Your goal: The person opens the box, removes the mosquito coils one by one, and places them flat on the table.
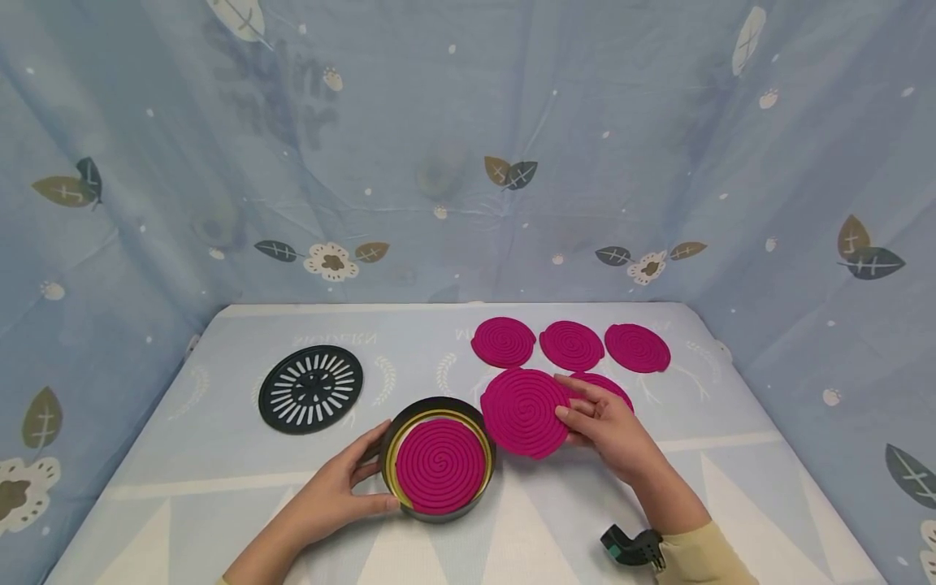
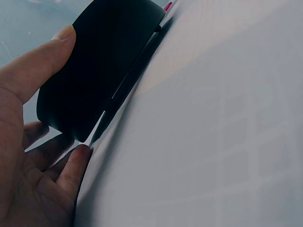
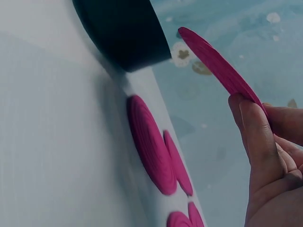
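Note:
A magenta mosquito coil [image 1: 525,413] is pinched at its right edge between the thumb and fingers of my right hand [image 1: 607,426]. In the right wrist view this coil [image 3: 222,68] is raised off the table and tilted. My left hand [image 1: 340,491] grips the left side of a round black tin [image 1: 439,518] with a yellow inner rim, thumb in front and fingers behind. Another magenta coil [image 1: 441,465] lies flat in the tin. The left wrist view shows the tin's dark side wall [image 2: 99,61] between thumb and fingers.
Three magenta coils lie in a back row: left [image 1: 503,342], middle [image 1: 572,345] and right [image 1: 637,348]. One more coil [image 1: 607,385] is partly hidden behind my right hand. A black slotted lid [image 1: 310,389] lies at the left. Patterned cloth [image 1: 468,146] surrounds the table.

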The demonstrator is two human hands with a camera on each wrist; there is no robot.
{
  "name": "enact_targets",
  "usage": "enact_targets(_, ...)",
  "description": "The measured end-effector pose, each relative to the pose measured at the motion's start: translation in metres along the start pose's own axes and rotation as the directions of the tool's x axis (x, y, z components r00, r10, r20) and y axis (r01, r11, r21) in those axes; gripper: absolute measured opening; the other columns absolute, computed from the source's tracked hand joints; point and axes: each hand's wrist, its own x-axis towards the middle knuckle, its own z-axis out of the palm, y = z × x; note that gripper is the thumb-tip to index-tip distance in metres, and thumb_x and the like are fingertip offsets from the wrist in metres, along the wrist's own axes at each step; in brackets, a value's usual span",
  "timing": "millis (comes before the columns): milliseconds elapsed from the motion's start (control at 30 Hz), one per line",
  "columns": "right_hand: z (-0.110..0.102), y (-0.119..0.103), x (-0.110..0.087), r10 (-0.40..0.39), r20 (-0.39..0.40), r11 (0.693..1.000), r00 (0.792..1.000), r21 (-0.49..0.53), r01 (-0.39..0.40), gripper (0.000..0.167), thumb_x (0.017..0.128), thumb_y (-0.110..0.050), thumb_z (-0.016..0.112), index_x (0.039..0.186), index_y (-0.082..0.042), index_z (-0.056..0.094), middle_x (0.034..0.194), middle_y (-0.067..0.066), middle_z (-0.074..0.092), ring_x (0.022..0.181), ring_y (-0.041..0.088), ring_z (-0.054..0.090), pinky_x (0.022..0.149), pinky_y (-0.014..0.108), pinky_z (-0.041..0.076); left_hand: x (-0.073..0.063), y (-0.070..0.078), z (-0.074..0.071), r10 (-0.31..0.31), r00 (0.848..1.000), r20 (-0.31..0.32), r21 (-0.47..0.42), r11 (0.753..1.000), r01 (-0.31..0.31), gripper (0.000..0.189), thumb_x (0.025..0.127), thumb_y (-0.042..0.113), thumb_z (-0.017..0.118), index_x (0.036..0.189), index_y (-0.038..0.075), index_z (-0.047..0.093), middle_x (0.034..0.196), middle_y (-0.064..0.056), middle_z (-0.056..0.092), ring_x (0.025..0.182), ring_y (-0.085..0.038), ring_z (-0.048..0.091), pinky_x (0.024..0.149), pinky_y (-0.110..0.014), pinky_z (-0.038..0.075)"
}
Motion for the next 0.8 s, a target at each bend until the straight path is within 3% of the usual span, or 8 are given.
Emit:
enact_targets(367, -0.028, 0.005, -0.011, -0.042, -0.081, 0.999, 0.996, -0.015, 0.041, 0.066, 0.093, -0.013, 0.071, 0.150, -0.008, 0.040, 0.106, 0.011, 0.070, 0.082, 0.015, 0.069, 0.077, 0.034, 0.064, 0.000, 0.002, 0.000, -0.016, 1.000, -0.005, 0.008, 1.000, 0.016, 0.111, 0.064, 0.037, 0.093, 0.155, 0.021, 0.031, 0.152, -0.004, 0.041, 0.138, -0.021, 0.041, 0.108, -0.021, 0.042)
enact_targets(567, -0.042, 0.009, -0.018, -0.079, -0.095, 0.996, 0.992, 0.021, 0.082, 0.065, 0.095, -0.010, 0.067, 0.152, -0.002, 0.035, 0.110, 0.008, 0.071, 0.089, 0.015, 0.070, 0.080, 0.035, 0.062, 0.000, 0.003, 0.000, -0.025, 1.000, -0.001, 0.003, 1.000, 0.025, 0.111, 0.065, 0.037, 0.093, 0.155, 0.021, 0.031, 0.152, -0.003, 0.041, 0.138, -0.021, 0.040, 0.108, -0.021, 0.042)
enact_targets(800, -0.060, 0.017, -0.025, -0.103, -0.134, 0.991, 0.986, 0.066, 0.113, 0.064, 0.097, -0.007, 0.064, 0.152, -0.002, 0.032, 0.103, 0.005, 0.071, 0.085, 0.013, 0.070, 0.079, 0.034, 0.062, 0.000, 0.005, 0.000, -0.040, 0.999, -0.007, 0.008, 0.999, 0.040, 0.110, 0.065, 0.037, 0.093, 0.155, 0.021, 0.032, 0.153, -0.003, 0.040, 0.139, -0.022, 0.040, 0.108, -0.020, 0.042)
